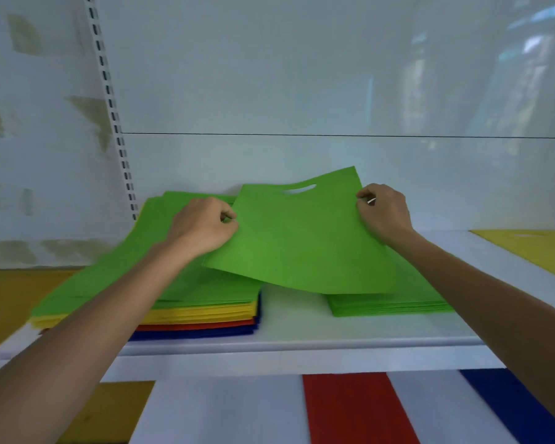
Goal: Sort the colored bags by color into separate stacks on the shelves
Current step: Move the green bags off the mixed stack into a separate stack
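Note:
I hold one flat green bag [297,238] with a cut-out handle above the white shelf [295,341]. My left hand [205,225] pinches its left edge and my right hand [383,211] pinches its right edge. The bag hangs between two piles. Under its left side lies a mixed stack [205,310] with green bags on top, then yellow, red and blue layers. Under its right side sits an all-green stack [388,306].
A yellow bag [532,251] lies on the same shelf at the far right. On the shelf below, a red bag [356,408] and a blue bag [513,405] lie flat. A slotted upright [113,107] runs up the back panel at the left.

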### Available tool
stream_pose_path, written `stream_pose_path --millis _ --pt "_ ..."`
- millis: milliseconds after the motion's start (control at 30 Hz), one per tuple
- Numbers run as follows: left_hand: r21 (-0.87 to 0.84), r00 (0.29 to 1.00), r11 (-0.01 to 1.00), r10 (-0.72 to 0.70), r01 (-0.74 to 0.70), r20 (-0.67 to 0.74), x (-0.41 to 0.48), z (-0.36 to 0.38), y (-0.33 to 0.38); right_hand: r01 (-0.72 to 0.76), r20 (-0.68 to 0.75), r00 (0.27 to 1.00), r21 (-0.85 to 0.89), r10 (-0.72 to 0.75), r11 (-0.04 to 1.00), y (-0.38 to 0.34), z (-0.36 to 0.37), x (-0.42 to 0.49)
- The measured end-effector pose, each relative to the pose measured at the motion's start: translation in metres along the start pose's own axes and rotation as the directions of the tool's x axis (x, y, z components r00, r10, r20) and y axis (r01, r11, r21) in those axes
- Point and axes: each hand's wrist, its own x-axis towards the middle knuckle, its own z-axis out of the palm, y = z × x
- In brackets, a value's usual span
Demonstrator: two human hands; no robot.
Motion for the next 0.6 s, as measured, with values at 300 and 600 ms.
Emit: stream_pose_path --millis 300,600 --pt "0.149 0.991 0.988 0.013 -0.033 0.131 -0.001 0.06 0.104 0.006 0.169 0.985 -0.147 0.02 0.989 0.088 -0.067 0.018" --pt "0.205 0.977 0.979 -0.045 0.001 0.207 -0.024 0.124 0.125 -0.006 0.48 0.868 -0.241 0.125 0.97 0.154 -0.058 0.009"
